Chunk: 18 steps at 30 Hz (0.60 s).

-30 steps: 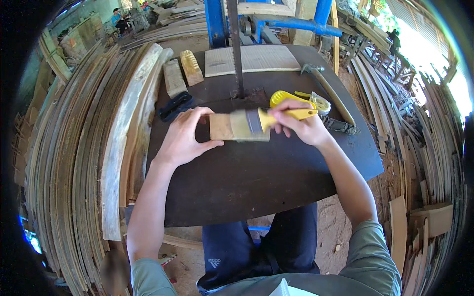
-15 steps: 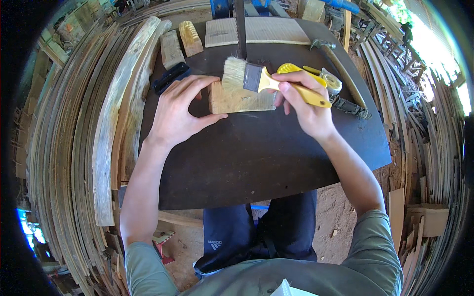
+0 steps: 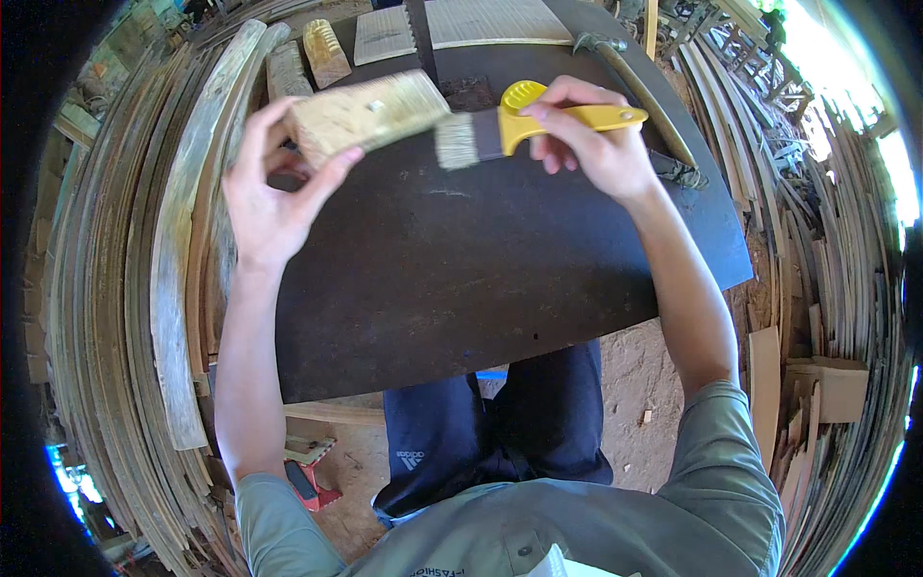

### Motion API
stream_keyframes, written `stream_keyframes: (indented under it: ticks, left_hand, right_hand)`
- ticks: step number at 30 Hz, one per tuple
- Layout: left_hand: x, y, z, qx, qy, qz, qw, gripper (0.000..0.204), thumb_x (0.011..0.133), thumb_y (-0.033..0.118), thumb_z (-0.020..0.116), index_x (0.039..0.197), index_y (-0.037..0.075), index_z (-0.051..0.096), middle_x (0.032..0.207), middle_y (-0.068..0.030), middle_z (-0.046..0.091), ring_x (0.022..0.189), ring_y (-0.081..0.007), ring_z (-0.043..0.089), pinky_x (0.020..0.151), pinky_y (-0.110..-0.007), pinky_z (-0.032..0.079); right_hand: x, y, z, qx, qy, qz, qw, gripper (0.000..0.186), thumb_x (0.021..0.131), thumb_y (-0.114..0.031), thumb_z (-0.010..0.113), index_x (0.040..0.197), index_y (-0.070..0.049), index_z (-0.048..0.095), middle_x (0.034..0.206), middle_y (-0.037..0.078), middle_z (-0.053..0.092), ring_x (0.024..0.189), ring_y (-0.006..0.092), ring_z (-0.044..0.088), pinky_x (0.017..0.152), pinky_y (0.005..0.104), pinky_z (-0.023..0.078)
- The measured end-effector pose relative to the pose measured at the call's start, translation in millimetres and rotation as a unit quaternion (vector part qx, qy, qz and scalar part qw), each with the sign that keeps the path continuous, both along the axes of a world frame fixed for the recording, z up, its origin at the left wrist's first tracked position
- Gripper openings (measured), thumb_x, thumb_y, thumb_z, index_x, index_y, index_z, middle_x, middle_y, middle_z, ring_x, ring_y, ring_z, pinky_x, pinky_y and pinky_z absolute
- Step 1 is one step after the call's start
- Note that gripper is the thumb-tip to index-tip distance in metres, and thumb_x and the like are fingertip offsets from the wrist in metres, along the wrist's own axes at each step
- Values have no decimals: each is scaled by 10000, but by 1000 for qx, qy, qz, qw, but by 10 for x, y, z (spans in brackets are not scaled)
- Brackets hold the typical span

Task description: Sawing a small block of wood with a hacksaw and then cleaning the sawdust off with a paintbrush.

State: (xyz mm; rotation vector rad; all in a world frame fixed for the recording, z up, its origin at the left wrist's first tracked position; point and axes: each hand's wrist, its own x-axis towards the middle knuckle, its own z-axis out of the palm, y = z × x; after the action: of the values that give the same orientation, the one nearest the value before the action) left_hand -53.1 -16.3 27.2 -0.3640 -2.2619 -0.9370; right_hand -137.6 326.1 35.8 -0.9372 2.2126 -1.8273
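I see the left hand (image 3: 271,197) clamped on a tilted wood block (image 3: 373,113), the right hand (image 3: 608,152) gripping a brush (image 3: 490,135) just beside it; light, full-width strokes should work best.

Left grip (image 3: 264,212) spread wide, right grip (image 3: 608,152) curled closer, both forearms (image 3: 252,337) forward.

A dark, broad surface (image 3: 461,288) is standing over an earthy brown floor (image 3: 635,385). Long boards (image 3: 106,288) are running in a dense bank along the left side, and more planks (image 3: 856,279) are crowding the right, near a brown box-shaped piece (image 3: 835,389). Daylight (image 3: 836,58) is glaring white at the upper right, washing out the detail there, and 1 smaller bright patch (image 3: 72,471) is shining at the lower left.
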Motion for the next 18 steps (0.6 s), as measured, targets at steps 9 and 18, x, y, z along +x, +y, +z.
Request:
stream_keyframes:
  ticks: [9,18]
  left_hand:
    - [55,-13,-39,-58,145,6,988,707,774,232,955,1350,22,602,992,-103,750,798,-152,730,688,-272,589]
    - [23,-59,-8,-31,149,16,988,572,854,123,873,1329,-34,596,1170,-136,673,1072,-235,679,954,-355,542]
  right_hand:
    - [-6,-142,-78,251,152,-89,952,314,932,-351,629,888,-60,737,740,129,716,694,243,726,663,413,572]
    - [552,-81,498,181,281,-133,933,237,944,-323,684,1001,-115,781,735,152,724,690,275,738,676,420,569]
